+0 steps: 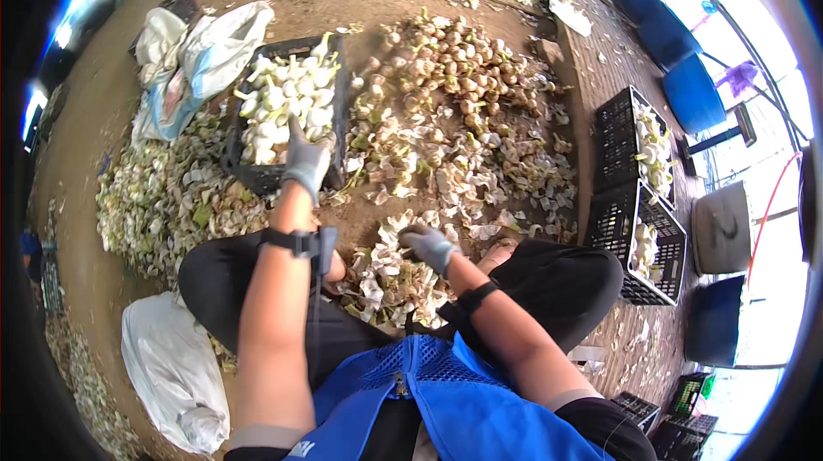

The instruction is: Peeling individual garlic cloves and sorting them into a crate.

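My left hand (307,155), in a grey work glove, reaches over the near part of a black plastic crate (257,179) heaped with peeled white garlic bulbs (289,94); whether it grips a bulb cannot be told. My right hand (427,247), gloved too, hangs with curled fingers over a pile of papery garlic skins (379,281) between my legs; something dark shows by its fingertips, too blurred to name. Beyond lies a heap of unpeeled brown garlic bulbs (469,68), with loose husks (450,165) on its near side.
White woven sacks (218,49) lie beside the crate, above a large husk heap (173,191). A full white sack (173,364) sits at lower left. Two black crates (617,139) (669,255) with garlic stand at right beyond a wooden edge (578,113), near blue tubs (691,94).
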`<state>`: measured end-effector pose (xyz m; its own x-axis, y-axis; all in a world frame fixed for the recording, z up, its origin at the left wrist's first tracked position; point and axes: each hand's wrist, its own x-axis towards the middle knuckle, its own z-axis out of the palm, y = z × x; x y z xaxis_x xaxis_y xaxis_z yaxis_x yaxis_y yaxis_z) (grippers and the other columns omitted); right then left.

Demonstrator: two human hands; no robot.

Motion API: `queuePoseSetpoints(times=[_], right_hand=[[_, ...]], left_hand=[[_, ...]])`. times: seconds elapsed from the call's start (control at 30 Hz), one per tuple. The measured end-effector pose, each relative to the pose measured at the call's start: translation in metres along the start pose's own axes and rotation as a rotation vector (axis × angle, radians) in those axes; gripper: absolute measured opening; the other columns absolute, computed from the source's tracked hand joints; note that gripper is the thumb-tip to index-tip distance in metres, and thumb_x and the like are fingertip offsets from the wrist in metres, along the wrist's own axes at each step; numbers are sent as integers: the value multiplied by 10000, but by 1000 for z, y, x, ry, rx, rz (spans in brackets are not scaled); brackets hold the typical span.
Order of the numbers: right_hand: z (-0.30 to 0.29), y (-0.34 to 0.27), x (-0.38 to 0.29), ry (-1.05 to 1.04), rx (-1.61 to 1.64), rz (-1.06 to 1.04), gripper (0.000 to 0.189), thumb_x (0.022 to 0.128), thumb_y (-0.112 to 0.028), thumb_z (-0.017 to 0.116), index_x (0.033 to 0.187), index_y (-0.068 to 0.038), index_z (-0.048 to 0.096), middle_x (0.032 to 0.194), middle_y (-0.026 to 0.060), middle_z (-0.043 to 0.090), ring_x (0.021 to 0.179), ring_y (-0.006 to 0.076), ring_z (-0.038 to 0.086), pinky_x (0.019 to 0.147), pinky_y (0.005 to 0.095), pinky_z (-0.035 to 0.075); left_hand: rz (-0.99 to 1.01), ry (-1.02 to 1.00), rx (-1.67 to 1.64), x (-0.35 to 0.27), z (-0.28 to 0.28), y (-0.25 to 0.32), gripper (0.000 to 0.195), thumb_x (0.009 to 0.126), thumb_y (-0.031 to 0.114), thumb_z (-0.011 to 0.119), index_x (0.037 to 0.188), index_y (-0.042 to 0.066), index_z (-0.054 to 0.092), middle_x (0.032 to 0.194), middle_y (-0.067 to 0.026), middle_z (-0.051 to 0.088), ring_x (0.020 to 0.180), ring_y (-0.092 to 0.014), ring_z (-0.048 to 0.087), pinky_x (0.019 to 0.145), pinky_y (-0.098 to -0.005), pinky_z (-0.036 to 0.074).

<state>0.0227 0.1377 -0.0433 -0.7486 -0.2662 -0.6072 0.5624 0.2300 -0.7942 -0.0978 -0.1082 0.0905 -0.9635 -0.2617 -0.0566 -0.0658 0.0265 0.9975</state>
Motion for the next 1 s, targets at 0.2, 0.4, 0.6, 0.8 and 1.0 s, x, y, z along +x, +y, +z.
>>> queuePoseSetpoints(times=[0.2,0.4,0.6,0.8,1.0], right_hand=[[-52,68,76,334,-264,248,402,821,-288,612,1153,-62,613,999,45,666,915,184,597,812,307,474],[-207,73,135,874,-402,52,688,744,-487,676,1329,-188,474,1252,208,549,1184,368,497,1007,411,390],[-244,85,160,745,-592,77,698,784,-545,610,1368,-201,445,1470,162,315,1343,368,303,1090,397,291],[-61,124,133,926,-780,-176,526,762,-275,635,1198,-4,521,1285,216,497,1175,408,470,1036,497,343],[59,50,71,-664,-1026,-95,724,774,-503,610,1351,-99,442,1408,177,400,1279,355,413,1043,438,350]], left_hand=[[184,-531,-146,-80,-31,124,651,887,91,550,1456,57,235,1488,-168,256,1352,-300,306,1084,-379,305],[50,-647,271,-108,-32,149,632,875,237,637,1354,-62,351,1362,-170,440,1291,-277,408,1098,-399,271],[81,-856,609,-69,-6,128,418,819,116,651,1206,6,538,1166,-187,573,1092,-333,563,945,-395,438],[128,-1076,549,-39,29,119,411,798,182,652,1166,16,573,1136,-192,584,1012,-361,578,912,-427,447],[127,-1171,567,-36,37,121,458,794,175,587,1239,73,542,1207,-163,529,1093,-344,506,975,-434,389]])
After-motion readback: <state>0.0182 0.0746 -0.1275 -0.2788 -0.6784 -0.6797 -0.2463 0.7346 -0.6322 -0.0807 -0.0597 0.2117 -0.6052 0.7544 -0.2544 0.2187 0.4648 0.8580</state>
